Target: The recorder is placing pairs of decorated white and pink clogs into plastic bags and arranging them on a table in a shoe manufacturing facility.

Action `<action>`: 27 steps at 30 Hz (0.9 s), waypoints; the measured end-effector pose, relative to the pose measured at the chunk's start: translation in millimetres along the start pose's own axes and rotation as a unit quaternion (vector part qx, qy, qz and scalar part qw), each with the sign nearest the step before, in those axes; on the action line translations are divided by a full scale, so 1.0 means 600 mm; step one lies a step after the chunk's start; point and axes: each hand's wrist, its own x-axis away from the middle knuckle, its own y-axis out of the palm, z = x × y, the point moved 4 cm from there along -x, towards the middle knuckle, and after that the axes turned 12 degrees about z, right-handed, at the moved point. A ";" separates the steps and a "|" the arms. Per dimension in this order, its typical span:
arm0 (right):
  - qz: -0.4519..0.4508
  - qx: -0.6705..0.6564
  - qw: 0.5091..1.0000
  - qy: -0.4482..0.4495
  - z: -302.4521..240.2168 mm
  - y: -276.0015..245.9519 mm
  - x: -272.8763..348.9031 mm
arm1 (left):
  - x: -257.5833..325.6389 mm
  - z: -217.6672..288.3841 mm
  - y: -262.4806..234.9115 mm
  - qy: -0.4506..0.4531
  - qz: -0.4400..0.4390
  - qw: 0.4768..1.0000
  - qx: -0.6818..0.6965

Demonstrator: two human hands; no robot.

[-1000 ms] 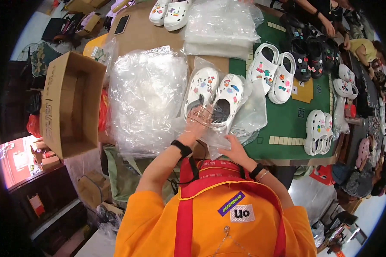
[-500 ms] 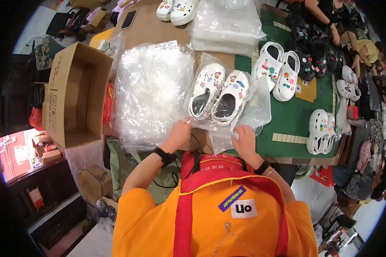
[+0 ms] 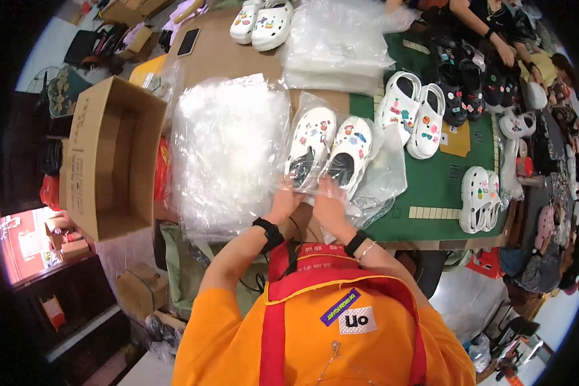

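A pair of white clogs (image 3: 314,134) lies in a clear bag (image 3: 310,103) on the table (image 3: 424,186), right of flat plastic bags (image 3: 228,151). Left hand (image 3: 285,198) and right hand (image 3: 330,206) touch its near end; whether either pinches it, I cannot tell.

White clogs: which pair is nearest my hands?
The pair in the clear bag, at your left hand and right hand; other white pairs are farther.
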 end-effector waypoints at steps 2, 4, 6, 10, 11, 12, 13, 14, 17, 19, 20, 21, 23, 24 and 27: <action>-0.031 -0.007 0.999 0.034 0.001 0.012 0.006 | 0.000 -0.007 0.013 -0.176 0.053 0.946 0.266; -0.077 0.014 0.995 0.053 0.017 0.029 0.010 | -0.009 0.003 0.002 -0.057 0.049 0.992 0.103; -0.119 0.022 0.991 0.058 0.046 0.027 -0.004 | -0.013 0.033 -0.017 0.045 0.053 0.997 -0.030; -0.203 0.084 0.973 0.076 0.067 -0.021 -0.048 | -0.024 0.037 -0.033 -0.012 0.060 0.997 -0.040; -0.219 0.114 0.965 0.086 0.072 -0.032 -0.055 | -0.028 0.045 -0.036 -0.014 0.058 0.997 -0.040; -0.222 0.114 0.964 0.087 0.077 -0.036 -0.059 | -0.031 0.049 -0.039 -0.064 0.068 0.995 0.029; -0.202 0.143 0.965 0.083 0.082 -0.042 -0.063 | -0.032 0.053 -0.042 -0.113 0.077 0.986 0.098; -0.180 0.175 0.964 0.087 0.092 -0.050 -0.064 | -0.047 0.099 -0.061 -0.037 0.088 0.995 -0.021; -0.212 0.190 0.955 0.078 0.066 -0.080 -0.082 | -0.048 0.110 -0.074 -0.073 0.115 0.990 0.028; -0.192 0.164 0.963 0.089 0.066 -0.089 -0.083 | -0.047 0.120 -0.083 -0.098 0.114 0.988 0.030; -0.171 0.139 0.970 0.101 0.066 -0.093 -0.082 | -0.044 0.122 -0.086 -0.122 0.112 0.986 0.032; -0.171 0.139 0.970 0.101 0.070 -0.093 -0.079 | -0.044 0.123 -0.085 -0.121 0.112 0.986 0.032; -0.122 0.097 0.981 0.117 0.080 -0.096 -0.080 | -0.045 0.145 -0.095 0.039 0.187 0.982 -0.007; -0.121 0.098 0.981 0.117 0.080 -0.098 -0.080 | -0.049 0.144 -0.094 0.040 0.187 0.982 -0.007; -0.106 0.091 0.983 0.121 0.082 -0.106 -0.079 | -0.056 0.155 -0.088 0.160 0.194 0.966 -0.056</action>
